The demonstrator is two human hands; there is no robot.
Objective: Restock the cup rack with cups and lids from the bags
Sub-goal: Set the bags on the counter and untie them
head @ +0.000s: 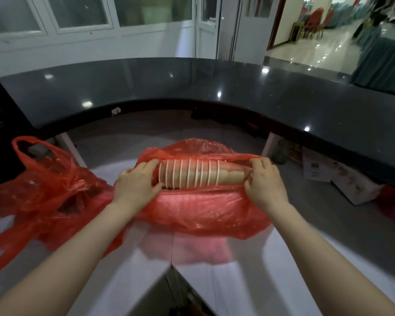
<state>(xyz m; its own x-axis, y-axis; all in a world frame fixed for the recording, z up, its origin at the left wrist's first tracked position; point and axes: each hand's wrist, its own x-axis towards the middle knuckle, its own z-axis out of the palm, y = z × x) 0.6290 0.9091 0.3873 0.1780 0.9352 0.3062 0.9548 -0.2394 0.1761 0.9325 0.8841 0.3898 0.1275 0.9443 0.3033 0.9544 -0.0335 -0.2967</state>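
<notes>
A stack of nested paper cups [198, 173] lies on its side in the open mouth of a red plastic bag [203, 208] on the white counter [128, 258]. My left hand [136, 184] grips the wide, open end of the stack, fingers over the top and thumb beneath. My right hand [263, 179] holds the narrow end, its fingers curled round it amid the bag's rim. A second red plastic bag [55, 190] sits crumpled to the left, its handles loose. No cup rack is in view.
A curved dark raised countertop [214, 92] runs across behind the bags. Cardboard boxes [342, 181] stand on the lower surface at the right under it. Windows and a doorway to a hall with red chairs lie beyond.
</notes>
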